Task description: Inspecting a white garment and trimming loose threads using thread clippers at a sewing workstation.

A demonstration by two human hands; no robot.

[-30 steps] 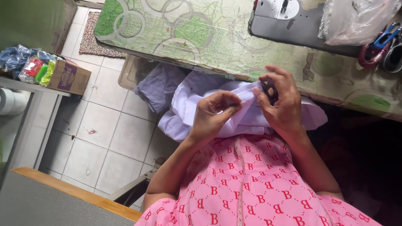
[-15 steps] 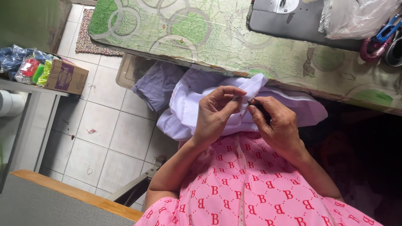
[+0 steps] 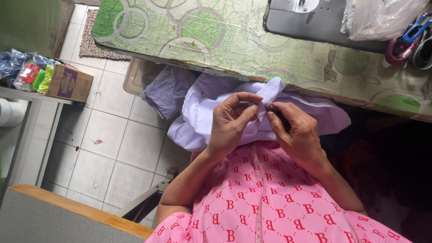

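Lavender fabric (image 3: 202,112), soft and likely light, bunches below the desk (image 3: 216,40); left hand (image 3: 231,123) and right hand (image 3: 297,135) pinch its folded edge, the best hold.

A table (image 3: 202,40) covered in green, ring-patterned oilcloth is seen across the top, with a grey sewing machine base (image 3: 315,22) set on it beside a clear plastic bag (image 3: 382,18) and blue-handled scissors (image 3: 416,29). At the left, a cardboard box (image 3: 69,83) and coloured packets (image 3: 27,72) are placed on a shelf. White floor tiles (image 3: 99,148) and a woven mat (image 3: 92,42) are seen below.
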